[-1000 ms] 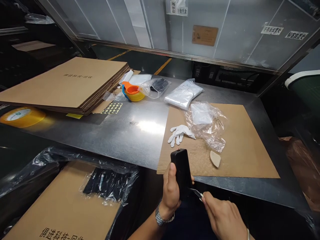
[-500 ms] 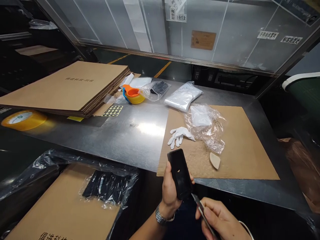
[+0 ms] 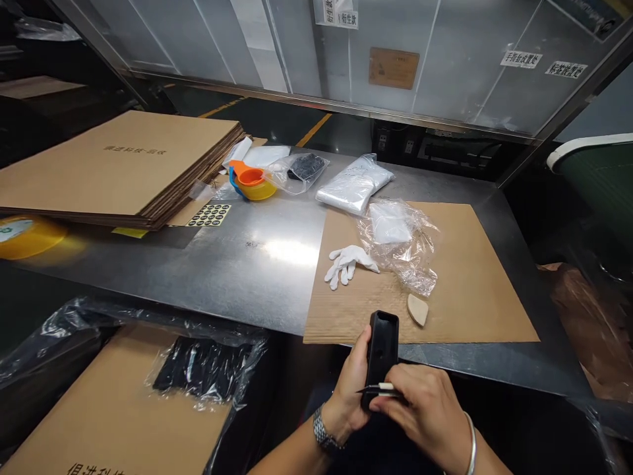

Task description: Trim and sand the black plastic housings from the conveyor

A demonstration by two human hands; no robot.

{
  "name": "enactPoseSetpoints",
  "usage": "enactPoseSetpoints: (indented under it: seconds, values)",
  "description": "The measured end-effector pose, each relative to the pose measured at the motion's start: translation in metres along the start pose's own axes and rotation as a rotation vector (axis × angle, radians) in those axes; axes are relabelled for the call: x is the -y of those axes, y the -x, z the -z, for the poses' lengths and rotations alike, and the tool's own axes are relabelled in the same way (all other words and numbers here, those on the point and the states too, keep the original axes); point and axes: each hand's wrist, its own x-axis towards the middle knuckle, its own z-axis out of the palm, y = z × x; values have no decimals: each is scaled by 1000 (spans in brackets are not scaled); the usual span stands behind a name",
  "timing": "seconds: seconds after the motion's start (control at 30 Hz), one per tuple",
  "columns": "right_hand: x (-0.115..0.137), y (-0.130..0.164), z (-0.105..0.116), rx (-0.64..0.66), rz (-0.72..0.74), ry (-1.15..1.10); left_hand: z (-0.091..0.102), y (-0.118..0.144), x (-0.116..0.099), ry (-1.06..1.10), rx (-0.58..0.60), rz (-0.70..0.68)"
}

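Just in front of the steel workbench (image 3: 237, 264), near its cardboard sheet (image 3: 469, 277), the left hand (image 3: 349, 396) gripped an upright black case (image 3: 380, 349), long axis pointing away. The right hand (image 3: 428, 415), touching its lower end, pinched tweezers (image 3: 378, 390) lying crosswise, tips pointing left.

A steel table (image 3: 237, 264) with a bright glare of overhead light on its top fills the middle of the view. Behind the table stands a wall of translucent panels (image 3: 445, 66) in metal frames, bearing white labels (image 3: 521, 59) and a brown plaque (image 3: 393, 68). Below those panels, past the table's far edge, shows a dark floor with yellow lines (image 3: 315, 130).
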Motion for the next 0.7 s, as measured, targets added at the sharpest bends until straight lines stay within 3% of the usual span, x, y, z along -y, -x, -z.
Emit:
enactPoseSetpoints:
  seconds: [0.17, 0.3, 0.57, 0.7]
  values:
    - [-2, 0, -1, -6, 34, 65, 0, -1, 4, -22, -32, -58]
    - [-4, 0, 0, -34, 34, 49, 0, 2, 5, -12, 16, -60]
    - [-31, -11, 19, -94, -196, 0, 3, 11, 14, -358, 112, 168]
    - [-44, -16, 29, -63, -148, -200, 6, 12, 17, -390, 116, 202]
